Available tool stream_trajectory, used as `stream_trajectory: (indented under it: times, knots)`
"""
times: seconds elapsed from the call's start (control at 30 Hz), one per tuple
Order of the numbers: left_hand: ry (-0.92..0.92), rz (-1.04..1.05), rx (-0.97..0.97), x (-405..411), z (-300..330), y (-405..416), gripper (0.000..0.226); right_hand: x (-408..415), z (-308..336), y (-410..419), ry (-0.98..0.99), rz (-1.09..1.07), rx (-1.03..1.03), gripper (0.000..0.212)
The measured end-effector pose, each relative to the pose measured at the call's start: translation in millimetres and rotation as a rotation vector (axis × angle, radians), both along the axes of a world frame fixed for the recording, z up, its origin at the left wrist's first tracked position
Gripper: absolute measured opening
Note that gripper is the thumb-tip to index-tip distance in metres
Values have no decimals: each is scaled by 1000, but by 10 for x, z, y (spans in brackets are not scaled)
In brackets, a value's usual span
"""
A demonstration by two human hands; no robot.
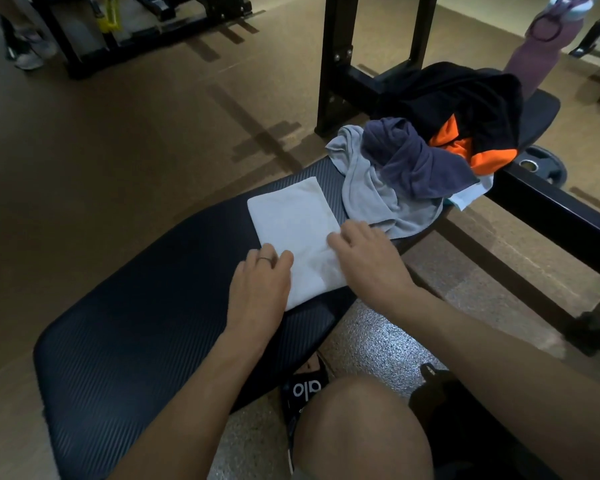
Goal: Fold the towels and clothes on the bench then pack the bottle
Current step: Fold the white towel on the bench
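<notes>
A white towel [293,223], folded into a narrow rectangle, lies flat on the black padded bench [136,323]. My left hand [260,285] rests on its near left corner, and my right hand [368,258] rests on its near right edge with fingers loosely bent. Beyond the towel sits a heap of clothes: a light grey cloth [371,199], a dark blue-grey garment [409,157], and a black and orange garment [465,112]. A mauve bottle [537,46] with a pale lid and a carry loop stands at the bench's far end.
A black steel rack frame [340,64] stands behind the bench, with a bar [561,216] running to the right. A weight plate [537,164] lies on the floor. My knee [361,431] and a black bag [305,389] are near me. Another person's feet [28,53] are far left.
</notes>
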State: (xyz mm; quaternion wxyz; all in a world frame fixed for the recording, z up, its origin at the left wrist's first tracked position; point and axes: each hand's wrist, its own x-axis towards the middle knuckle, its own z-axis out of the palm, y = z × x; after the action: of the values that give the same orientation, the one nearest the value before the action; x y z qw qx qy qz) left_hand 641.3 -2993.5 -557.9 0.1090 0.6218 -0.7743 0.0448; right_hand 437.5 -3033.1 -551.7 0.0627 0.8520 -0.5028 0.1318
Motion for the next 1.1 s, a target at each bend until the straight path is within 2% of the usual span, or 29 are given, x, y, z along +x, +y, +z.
stream_trajectory:
  times: [0.1, 0.13, 0.2, 0.27, 0.33, 0.37, 0.5, 0.6, 0.67, 0.73, 0.87, 0.93, 1.1]
  knots:
    - [-82, -179, -39, 49, 21, -60, 26, -23, 35, 44, 91, 341, 53, 26]
    - [-62, -205, -27, 78, 14, -76, 24, -64, 51, 58, 91, 364, 127, 27]
    - [1, -230, 31, 143, -11, -69, 15, -160, 80, 70, 136, 355, 229, 46]
    - [59, -233, 131, 188, -18, 5, 41, -211, 98, 60, 188, 344, 259, 58]
    - [62, -245, 199, 217, -20, 73, 66, -191, 98, 52, 164, 303, 270, 55]
    - [73, -237, 222, 217, -12, 98, 69, -169, 93, 50, 121, 273, 273, 53]
    - [233, -163, 222, 231, 63, 93, 45, -120, 86, 61, -68, 185, 237, 39]
    - [465, -107, 231, 285, 127, 130, 30, -94, 185, 104, -241, 131, 274, 35]
    - [605, -68, 260, 320, 158, 157, 24, -99, 221, 136, -379, 70, 341, 34]
    - [666, -19, 305, 349, 174, 171, 21, -109, 230, 147, -501, -11, 457, 33]
    - [848, 117, 395, 333, 159, 147, 15, -71, 181, 89, -609, -133, 563, 30]
    - [884, 185, 410, 297, 141, 120, 16, -35, 165, 17, -650, -178, 575, 29]
    - [835, 261, 412, 218, 77, 37, 23, -4, 64, -143, -587, -292, 621, 24]
